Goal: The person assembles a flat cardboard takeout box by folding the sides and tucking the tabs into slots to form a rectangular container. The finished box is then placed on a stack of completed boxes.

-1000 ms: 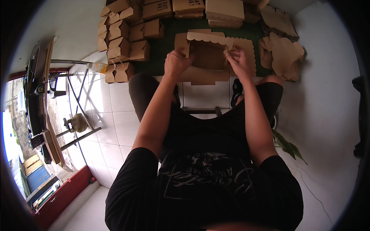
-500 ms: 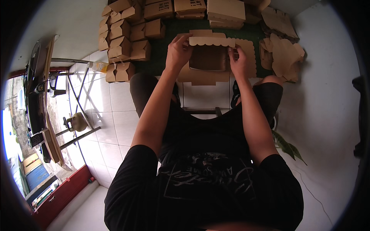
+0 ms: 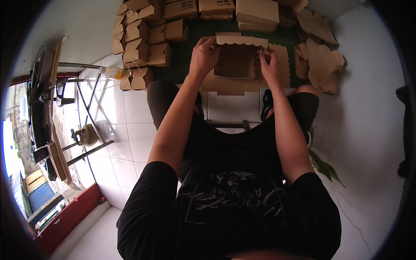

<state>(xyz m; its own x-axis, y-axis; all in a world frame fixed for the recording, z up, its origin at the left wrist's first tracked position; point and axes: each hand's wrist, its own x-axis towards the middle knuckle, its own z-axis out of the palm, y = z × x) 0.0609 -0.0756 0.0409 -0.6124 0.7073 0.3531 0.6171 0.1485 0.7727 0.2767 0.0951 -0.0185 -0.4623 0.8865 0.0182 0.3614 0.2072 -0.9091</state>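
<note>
A partly folded brown cardboard box (image 3: pixel 235 65) stands in front of me, its hollow facing up toward me. Along its far side runs a raised flap with a scalloped edge (image 3: pixel 242 41). My left hand (image 3: pixel 203 57) pinches the box at its far left corner, the fingertips partly hidden behind the wall. At the far right corner, my right hand (image 3: pixel 269 67) is closed with thumb and fingers on the side wall. Beneath the box lies a flat cardboard blank (image 3: pixel 232 86), its scalloped border showing on the right.
Folded boxes (image 3: pixel 158 54) are stacked at the far left, with larger boxes (image 3: pixel 258 15) along the back. Flat cardboard blanks (image 3: pixel 323 65) pile up on the right. A bottle with yellow contents (image 3: pixel 112 73) and a metal-framed rack (image 3: pixel 86 104) are at left. Green matting (image 3: pixel 203 29) lies underneath.
The scalloped flap has tilted a little and its edge shows more evenly. Both hands keep their hold at the box's far corners; the whole view has shifted slightly.
</note>
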